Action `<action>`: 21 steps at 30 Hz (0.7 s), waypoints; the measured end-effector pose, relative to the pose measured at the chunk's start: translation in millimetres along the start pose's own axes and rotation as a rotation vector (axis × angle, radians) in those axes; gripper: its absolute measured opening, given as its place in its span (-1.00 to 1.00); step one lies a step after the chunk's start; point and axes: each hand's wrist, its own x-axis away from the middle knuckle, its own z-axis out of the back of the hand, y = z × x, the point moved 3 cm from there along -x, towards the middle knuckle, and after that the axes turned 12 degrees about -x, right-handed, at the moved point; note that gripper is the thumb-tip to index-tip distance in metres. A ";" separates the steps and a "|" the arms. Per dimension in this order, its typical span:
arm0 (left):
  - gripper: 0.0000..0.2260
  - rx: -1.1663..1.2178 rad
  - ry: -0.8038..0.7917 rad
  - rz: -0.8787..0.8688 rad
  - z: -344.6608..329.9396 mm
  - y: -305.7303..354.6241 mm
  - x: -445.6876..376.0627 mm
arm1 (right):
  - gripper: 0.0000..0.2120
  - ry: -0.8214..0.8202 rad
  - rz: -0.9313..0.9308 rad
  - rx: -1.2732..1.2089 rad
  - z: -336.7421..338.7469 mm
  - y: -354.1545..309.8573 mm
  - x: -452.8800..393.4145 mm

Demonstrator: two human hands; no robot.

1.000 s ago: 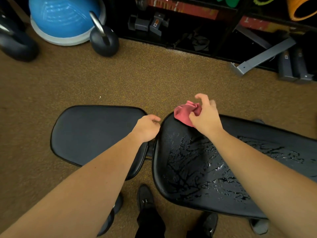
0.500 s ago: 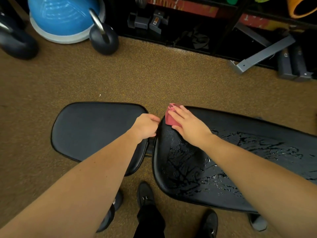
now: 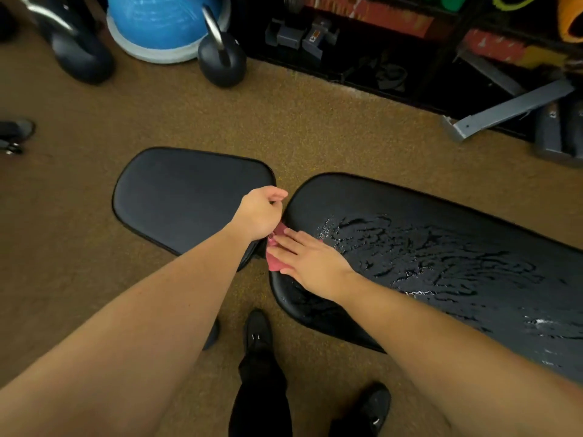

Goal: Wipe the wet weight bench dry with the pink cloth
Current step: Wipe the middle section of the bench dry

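Observation:
The black weight bench has a dry seat pad [image 3: 186, 193] on the left and a long back pad [image 3: 441, 257] on the right, streaked with water. My right hand [image 3: 310, 260] lies flat on the pink cloth [image 3: 275, 261], pressing it onto the near left end of the back pad. Most of the cloth is hidden under the palm. My left hand [image 3: 262, 212] is loosely curled at the gap between the two pads, resting on the seat pad's right edge, just above the cloth.
Two kettlebells [image 3: 222, 58] [image 3: 80, 55] and a blue balance dome [image 3: 164, 26] stand on the brown floor beyond the bench. A dark rack with gear and a grey metal bar [image 3: 511, 108] lines the back right. My black shoes [image 3: 258, 335] are below the bench.
My right hand has flattened onto the cloth and slid it from the far left corner of the back pad toward me along its left end. The left hand stayed at the gap.

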 end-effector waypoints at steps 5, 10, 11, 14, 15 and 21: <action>-0.64 -0.210 -0.105 -0.056 -23.3 13.0 20.0 | -0.52 -0.072 0.094 -0.018 0.4 -5.2 19.5; -0.61 -0.289 -0.101 -0.035 -37.6 15.5 30.2 | -0.54 -0.144 0.136 -0.028 -3.5 -26.8 41.1; -0.60 -0.294 -0.105 -0.031 -38.6 15.0 31.5 | -0.54 -0.156 0.150 -0.019 -3.3 -31.9 45.8; -0.59 -0.273 -0.113 0.014 -40.3 14.1 36.4 | -0.54 -0.219 0.180 0.037 -4.7 -44.5 64.3; -0.58 -0.264 -0.115 0.022 -41.1 14.1 38.7 | -0.54 -0.240 0.189 0.046 -5.2 -46.9 71.2; -0.56 -0.252 -0.067 0.053 -37.9 8.9 57.1 | -0.57 -0.291 0.308 0.057 -8.0 -45.2 111.3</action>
